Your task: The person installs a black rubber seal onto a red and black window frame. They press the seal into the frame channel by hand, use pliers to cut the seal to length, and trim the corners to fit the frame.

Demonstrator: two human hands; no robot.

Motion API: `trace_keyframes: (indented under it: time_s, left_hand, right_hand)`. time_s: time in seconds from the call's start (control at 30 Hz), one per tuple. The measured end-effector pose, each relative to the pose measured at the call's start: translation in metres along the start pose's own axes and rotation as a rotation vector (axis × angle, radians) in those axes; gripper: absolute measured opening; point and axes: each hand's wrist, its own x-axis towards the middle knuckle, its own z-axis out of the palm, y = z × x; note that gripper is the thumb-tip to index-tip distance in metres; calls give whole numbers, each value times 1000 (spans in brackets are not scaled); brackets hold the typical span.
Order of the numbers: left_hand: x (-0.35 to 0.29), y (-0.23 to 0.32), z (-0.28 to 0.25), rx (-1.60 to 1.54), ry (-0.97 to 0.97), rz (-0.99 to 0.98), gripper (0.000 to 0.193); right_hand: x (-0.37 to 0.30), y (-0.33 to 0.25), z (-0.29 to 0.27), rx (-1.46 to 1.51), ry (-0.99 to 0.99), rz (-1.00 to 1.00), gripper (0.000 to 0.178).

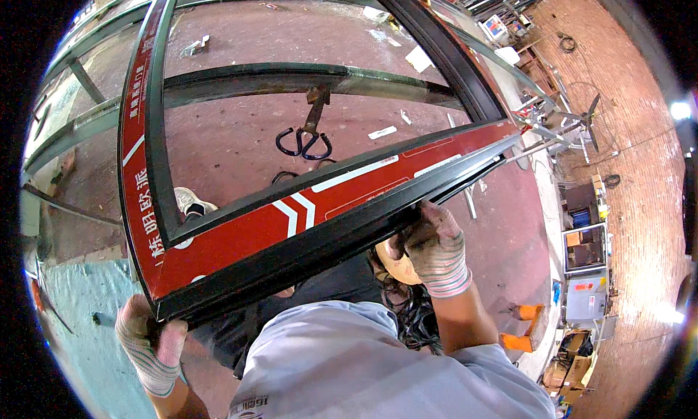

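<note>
A large rectangular window frame point(240, 241) with red protective film and black edges lies tilted in front of me on green metal bars. My left hand point(150, 339), in a striped knit glove, is closed around its near left corner. Along the near edge my right hand point(434, 252), gloved the same way, has its fingers closed at a thin black strip point(471, 177), which stands slightly off the frame to the right of the hand. The fingertips are dark and partly hidden. Loose black strips point(414, 317) lie coiled between my arms.
Green metal bars point(254, 77) form a stand under the frame. A clamp-like metal piece with dark loops point(304, 139) hangs from one bar. A fan point(589, 124), an orange object point(523, 328), a grey box point(587, 295) and cartons point(571, 368) stand to the right. Teal sheeting point(80, 332) covers the left floor.
</note>
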Motion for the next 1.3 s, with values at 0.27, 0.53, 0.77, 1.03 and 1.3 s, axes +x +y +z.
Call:
trace_keyframes:
  time_s: [0.27, 0.53, 0.77, 1.03, 1.3]
  left_hand:
    - [0, 7, -13, 138, -68, -126, 28]
    - [3, 24, -1, 124, -50, -140, 21]
    - [14, 26, -8, 197, -227, 78, 17]
    - [17, 37, -10, 63, -396, 66, 17]
    - [17, 27, -11, 62, -415, 121, 19]
  right_hand:
    - [11, 25, -16, -544, -61, -295, 42]
    - [-8, 15, 20, -77, -158, 57, 38]
    - [-18, 27, 43, -178, -155, 25, 47]
    - [-15, 41, 55, -25, -225, -79, 33]
    - [-20, 47, 76, -84, -255, -173, 36]
